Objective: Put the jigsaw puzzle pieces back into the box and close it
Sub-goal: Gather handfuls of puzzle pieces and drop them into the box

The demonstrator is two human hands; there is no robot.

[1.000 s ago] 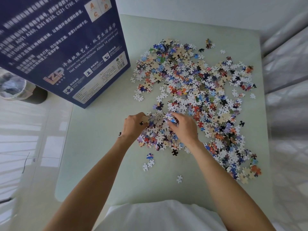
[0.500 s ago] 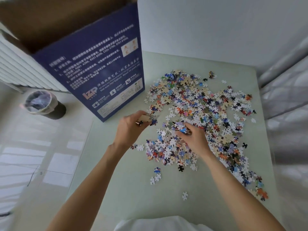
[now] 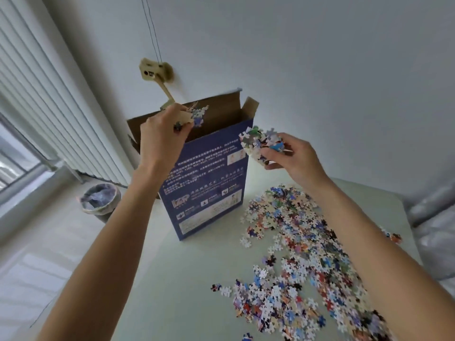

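Note:
The tall blue puzzle box [image 3: 206, 190] stands upright on the pale green table [image 3: 172, 279], its top flaps open. My left hand [image 3: 160, 136] is raised over the open top and grips a clump of puzzle pieces [image 3: 197, 114]. Just right of the box's upper corner, my right hand [image 3: 293, 156] holds a second handful of pieces [image 3: 261, 143]. A wide scatter of loose puzzle pieces [image 3: 302, 254] covers the table to the right of the box and under my right forearm.
A lined waste bin [image 3: 101, 200] stands on the floor left of the table. White vertical blinds [image 3: 37, 94] hang at the left. A beige fitting [image 3: 155, 72] is fixed to the wall behind the box. A grey covered surface [image 3: 433, 232] borders the table's right.
Both hands have lifted from the pile on the table with handfuls of pieces and risen to the box's open top. The camera has tilted upward.

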